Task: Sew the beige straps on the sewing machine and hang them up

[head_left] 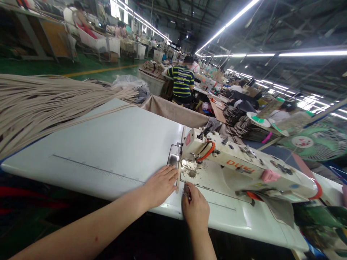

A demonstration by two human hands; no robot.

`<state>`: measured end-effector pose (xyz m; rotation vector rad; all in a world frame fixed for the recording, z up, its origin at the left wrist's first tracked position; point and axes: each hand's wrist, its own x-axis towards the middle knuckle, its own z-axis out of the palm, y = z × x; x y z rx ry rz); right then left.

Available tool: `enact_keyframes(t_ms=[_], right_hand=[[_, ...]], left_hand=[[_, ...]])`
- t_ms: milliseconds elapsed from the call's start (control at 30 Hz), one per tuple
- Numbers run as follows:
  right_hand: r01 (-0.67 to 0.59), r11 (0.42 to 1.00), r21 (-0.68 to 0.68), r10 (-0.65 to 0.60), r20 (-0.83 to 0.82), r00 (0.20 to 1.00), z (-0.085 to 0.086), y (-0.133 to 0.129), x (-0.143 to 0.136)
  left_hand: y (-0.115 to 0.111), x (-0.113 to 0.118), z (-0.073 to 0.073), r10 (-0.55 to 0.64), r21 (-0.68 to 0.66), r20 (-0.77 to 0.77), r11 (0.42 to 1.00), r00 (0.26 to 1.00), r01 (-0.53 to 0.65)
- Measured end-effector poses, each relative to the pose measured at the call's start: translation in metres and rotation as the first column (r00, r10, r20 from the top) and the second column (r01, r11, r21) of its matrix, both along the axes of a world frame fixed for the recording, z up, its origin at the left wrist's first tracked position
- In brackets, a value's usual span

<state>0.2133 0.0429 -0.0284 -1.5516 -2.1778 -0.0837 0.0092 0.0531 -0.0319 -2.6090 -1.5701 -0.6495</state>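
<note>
A white sewing machine point(230, 162) with orange lettering stands on the pale table point(108, 144). A narrow beige strip point(178, 180) lies at the left edge of its bed, in line with the needle area. My left hand point(162, 184) lies flat beside the strip, fingers stretched forward, with the fingertips at the metal plate point(174, 156). Just right of the strip's near end, my right hand point(195, 206) is closed, its fingers curled round a small dark metal tool point(187, 192), partly hidden.
Long beige strips point(54, 101) are heaped over the table's left side. A beige cloth-lined bin point(176, 112) is behind the table. Farther back sits a person in a striped shirt point(182, 83). A green fan point(317, 141) stands at the right.
</note>
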Motion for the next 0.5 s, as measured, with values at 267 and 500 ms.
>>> enact_keyframes(t_ms=[267,500], right_hand=[[-0.005,1.000,0.001,0.005,-0.020,1.000,0.0003,-0.0017,0.0004],[0.001,1.000,0.006,0.000,-0.057,0.998,-0.0018,-0.0024,-0.0014]], left_hand=[[0.0004,-0.0004,-0.0044,-0.004,0.017,0.007,1.000,1.000,0.004],[0.0059,-0.0003,-0.0087,-0.001,-0.020,-0.006,1.000,1.000,0.001]])
